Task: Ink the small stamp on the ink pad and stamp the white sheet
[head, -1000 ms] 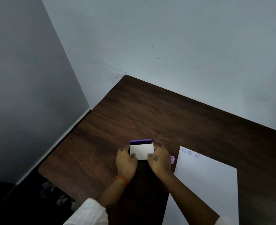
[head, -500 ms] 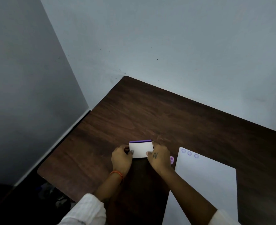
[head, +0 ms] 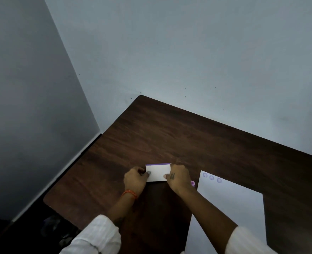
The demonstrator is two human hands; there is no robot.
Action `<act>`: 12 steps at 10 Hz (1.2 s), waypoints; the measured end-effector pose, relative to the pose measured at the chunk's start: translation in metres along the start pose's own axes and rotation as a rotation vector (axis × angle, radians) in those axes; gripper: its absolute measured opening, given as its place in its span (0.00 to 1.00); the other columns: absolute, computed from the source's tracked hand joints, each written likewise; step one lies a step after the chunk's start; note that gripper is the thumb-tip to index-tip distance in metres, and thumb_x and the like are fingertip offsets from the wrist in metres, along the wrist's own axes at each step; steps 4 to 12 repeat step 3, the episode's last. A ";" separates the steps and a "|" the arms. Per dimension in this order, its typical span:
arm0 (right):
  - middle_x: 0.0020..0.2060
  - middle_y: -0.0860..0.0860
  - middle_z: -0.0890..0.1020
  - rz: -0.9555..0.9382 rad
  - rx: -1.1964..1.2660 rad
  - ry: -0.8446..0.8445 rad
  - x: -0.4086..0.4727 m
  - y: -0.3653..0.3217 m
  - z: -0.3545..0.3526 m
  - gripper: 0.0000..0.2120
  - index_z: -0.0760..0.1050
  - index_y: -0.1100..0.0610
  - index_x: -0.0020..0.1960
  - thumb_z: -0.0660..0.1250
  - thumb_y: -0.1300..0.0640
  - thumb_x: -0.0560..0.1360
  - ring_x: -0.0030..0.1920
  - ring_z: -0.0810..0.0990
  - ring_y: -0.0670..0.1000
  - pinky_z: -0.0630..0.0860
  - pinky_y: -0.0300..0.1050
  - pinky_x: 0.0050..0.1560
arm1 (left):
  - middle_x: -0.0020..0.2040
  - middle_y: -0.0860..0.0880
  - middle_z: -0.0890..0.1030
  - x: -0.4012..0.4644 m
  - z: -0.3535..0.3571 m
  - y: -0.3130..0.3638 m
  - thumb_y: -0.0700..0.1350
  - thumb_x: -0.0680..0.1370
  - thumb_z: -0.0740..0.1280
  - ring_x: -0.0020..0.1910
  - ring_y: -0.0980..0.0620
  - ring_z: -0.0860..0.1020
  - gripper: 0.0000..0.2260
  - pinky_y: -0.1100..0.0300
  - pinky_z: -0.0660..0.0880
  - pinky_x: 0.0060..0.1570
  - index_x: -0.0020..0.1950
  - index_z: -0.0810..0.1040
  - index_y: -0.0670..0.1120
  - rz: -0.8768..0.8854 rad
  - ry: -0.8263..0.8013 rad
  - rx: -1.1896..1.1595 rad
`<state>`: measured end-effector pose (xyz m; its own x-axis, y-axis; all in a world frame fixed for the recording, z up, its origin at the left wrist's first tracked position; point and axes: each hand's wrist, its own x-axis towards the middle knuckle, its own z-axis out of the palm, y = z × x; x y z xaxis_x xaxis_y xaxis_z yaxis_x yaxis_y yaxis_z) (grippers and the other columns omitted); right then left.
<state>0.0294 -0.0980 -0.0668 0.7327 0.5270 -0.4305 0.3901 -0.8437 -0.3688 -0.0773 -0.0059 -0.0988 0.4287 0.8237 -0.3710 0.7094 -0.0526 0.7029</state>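
The ink pad (head: 158, 172), a flat box with a white lid and a purple strip along its far edge, lies on the dark wooden table (head: 170, 136). My left hand (head: 135, 180) grips its left side and my right hand (head: 179, 177) grips its right side. A small pink stamp (head: 192, 183) peeks out just right of my right hand, mostly hidden by it. The white sheet (head: 230, 208) lies to the right, with three round purple stamp marks (head: 211, 177) along its top left edge.
The table stands in a room corner, its far edge against a pale wall (head: 188, 61). A grey wall (head: 23, 107) runs along the left, with a dark gap and floor clutter (head: 50, 226) below the table's left edge.
The lid of the ink pad has come down flatter, showing less of the purple edge. Both hands stay on its sides, with the left thumb now resting on the lid.
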 end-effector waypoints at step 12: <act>0.68 0.57 0.70 -0.261 0.002 0.347 -0.006 -0.002 -0.018 0.25 0.59 0.57 0.71 0.55 0.46 0.78 0.68 0.68 0.56 0.70 0.49 0.64 | 0.71 0.43 0.66 -0.002 -0.003 0.030 0.53 0.77 0.62 0.71 0.45 0.64 0.23 0.50 0.63 0.69 0.69 0.63 0.46 0.464 0.251 0.343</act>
